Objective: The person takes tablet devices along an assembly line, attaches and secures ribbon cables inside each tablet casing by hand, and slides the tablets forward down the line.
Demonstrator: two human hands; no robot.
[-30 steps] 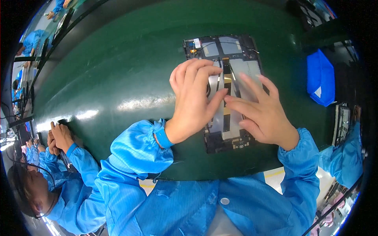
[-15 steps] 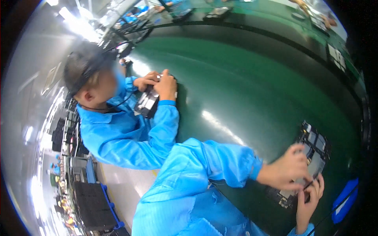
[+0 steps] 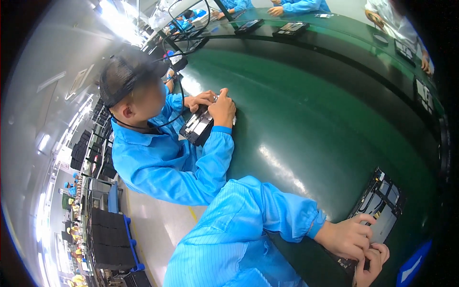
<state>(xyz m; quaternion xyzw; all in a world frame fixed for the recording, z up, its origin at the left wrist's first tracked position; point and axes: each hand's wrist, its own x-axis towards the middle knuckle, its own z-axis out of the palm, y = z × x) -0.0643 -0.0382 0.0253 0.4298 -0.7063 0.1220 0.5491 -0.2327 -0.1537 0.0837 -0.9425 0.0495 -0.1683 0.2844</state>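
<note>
At the lower right, an opened flat electronic device (image 3: 389, 203), with dark edges, silver-grey panels and black cables, lies on the green work surface (image 3: 306, 129). My left hand (image 3: 348, 237) reaches across its near part, fingers bent and pressed down. Right beside it, my right hand (image 3: 373, 264) is curled with thumb and fingers together, its fingertips meeting those of the left. Both hands are closed at the device's near end. Whatever is between the fingertips is too small or hidden to make out.
A co-worker (image 3: 158, 153) in a blue smock, at my left, handles a similar opened device (image 3: 198, 125). Along the far side, a raised ledge (image 3: 325, 55) carries more devices (image 3: 290, 29). A blue item (image 3: 415, 264) with a white patch is at lower right. Black stacked crates (image 3: 111, 239) stand beyond the aisle.
The view has shifted, so the scene sits further right and lower. My left hand, blurred before, has moved toward the device's near end, and my hands are closer together there.
</note>
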